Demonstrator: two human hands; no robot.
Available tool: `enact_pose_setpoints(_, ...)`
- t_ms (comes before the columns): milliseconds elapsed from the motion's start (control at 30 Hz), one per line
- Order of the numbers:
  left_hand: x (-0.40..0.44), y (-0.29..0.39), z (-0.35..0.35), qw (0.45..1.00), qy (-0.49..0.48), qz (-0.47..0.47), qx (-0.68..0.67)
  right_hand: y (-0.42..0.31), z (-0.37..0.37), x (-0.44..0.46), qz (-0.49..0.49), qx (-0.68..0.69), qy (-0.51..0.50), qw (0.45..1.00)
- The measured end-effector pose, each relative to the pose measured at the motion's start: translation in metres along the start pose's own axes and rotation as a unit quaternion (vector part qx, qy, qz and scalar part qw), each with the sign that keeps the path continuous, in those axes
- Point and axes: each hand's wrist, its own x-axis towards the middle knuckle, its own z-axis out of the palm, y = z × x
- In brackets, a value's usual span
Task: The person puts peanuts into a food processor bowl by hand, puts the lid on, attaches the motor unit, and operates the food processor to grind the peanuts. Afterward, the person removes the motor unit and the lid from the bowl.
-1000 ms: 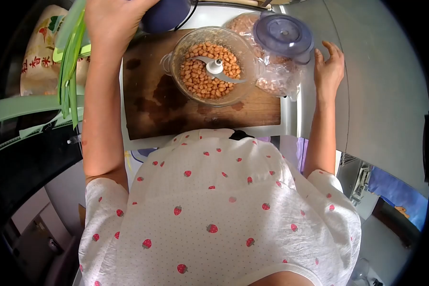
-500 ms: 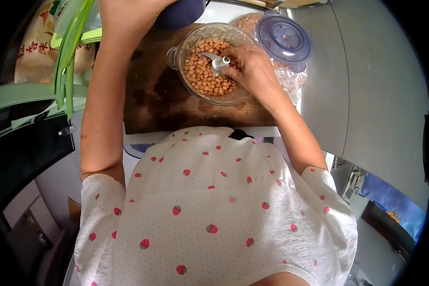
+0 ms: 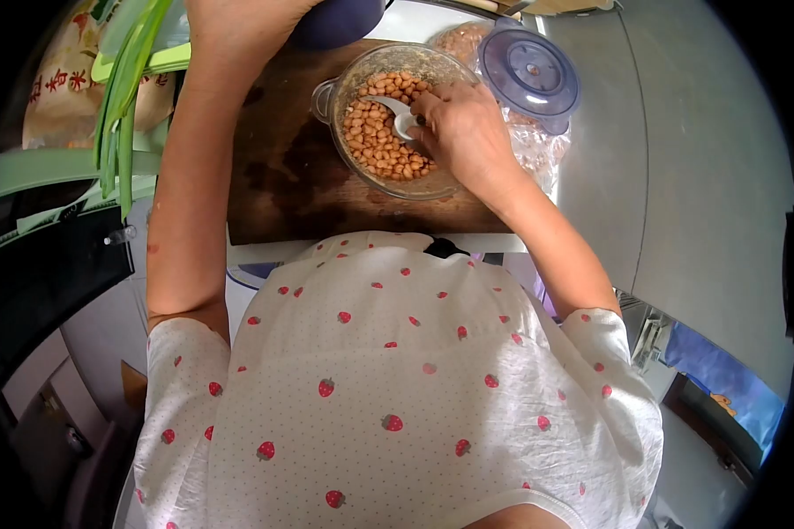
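A clear round food-processor bowl (image 3: 457,167) with a side handle holds many reddish-brown peanuts (image 3: 379,145). Amid them stands the chopper blade (image 3: 405,126), its white hub upright and one curved metal blade showing on the left. My right hand (image 3: 468,128) reaches into the bowl from the right, thumb and fingers closed round the hub's top, hiding part of it. At the top edge, my left hand (image 3: 243,26) is beside a dark blue rounded object (image 3: 335,22). Its fingers are mostly out of frame, so whether it holds that object does not show.
Under the bowl lies a dark wooden board (image 3: 278,189) with wet patches. A translucent blue lid (image 3: 531,70) rests on plastic bags of peanuts (image 3: 538,150) at the right. Green onion stalks (image 3: 119,123) hang at the left, in front of a printed bag (image 3: 57,106).
My right hand has shifted slightly left over the blade hub, and its fingers now cover the hub's top. My left hand stays in nearly the same place.
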Motion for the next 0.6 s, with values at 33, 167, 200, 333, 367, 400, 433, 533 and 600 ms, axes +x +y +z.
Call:
enact_pose_setpoints(33,0.0,0.0,0.0,1.0,0.003,0.005,0.004,-0.002,-0.001,-0.001,-0.011,-0.025,0.006,1.0)
enact_pose_setpoints(167,0.0,-0.002,-0.001,1.0,-0.001,0.015,0.012,0.005,-0.004,0.001,0.013,-0.013,-0.021,1.0)
enact_pose_setpoints(200,-0.002,-0.008,0.0,1.0,-0.001,0.013,0.013,0.003,-0.003,0.0,-0.004,-0.002,-0.012,1.0)
enact_pose_setpoints(333,-0.002,-0.006,0.0,1.0,0.014,0.016,-0.011,0.006,-0.006,0.002,-0.003,-0.022,-0.028,0.999)
enact_pose_setpoints(367,-0.002,0.0,-0.001,1.0,0.001,-0.02,0.005,0.005,-0.006,0.002,-0.002,-0.023,-0.028,0.999)
enact_pose_setpoints(400,-0.002,-0.006,0.0,1.0,0.002,-0.02,0.005,0.003,-0.006,0.004,-0.001,-0.022,-0.031,0.999)
enact_pose_setpoints(433,-0.003,-0.018,0.002,1.0,0.016,0.018,0.013,0.0,-0.005,0.005,-0.001,-0.021,-0.035,0.999)
enact_pose_setpoints(533,-0.004,-0.007,0.001,0.999,0.018,0.017,0.022,-0.008,-0.003,0.007,-0.076,-0.013,0.029,0.997)
enact_pose_setpoints(600,-0.003,-0.001,0.002,1.0,0.008,-0.02,0.019,0.0,-0.009,0.009,-0.042,-0.017,-0.012,0.999)
